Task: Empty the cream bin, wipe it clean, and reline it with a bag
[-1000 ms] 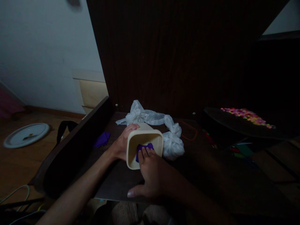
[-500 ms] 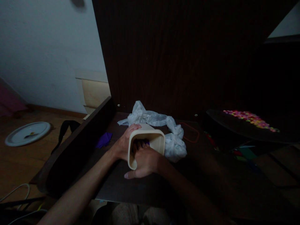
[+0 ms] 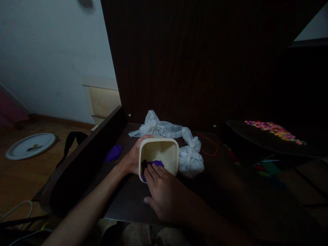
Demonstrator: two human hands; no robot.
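A cream plastic container is tilted so that its open mouth faces me above the dark wooden surface. My left hand grips its left side, with the fingers partly hidden behind it. The fingers of my right hand reach over the lower rim and press a purple cloth against the inner wall at the lower left. The thumb of that hand stays outside the container.
White plastic bags lie knotted behind and right of the container. A second purple cloth sits to the left. Beyond are an orange loop, colourful small pieces on a dark round top and a white plate on the floor.
The container has tipped, showing more of its inside. My right hand has drawn back towards me, and more of the purple cloth shows under its fingers.
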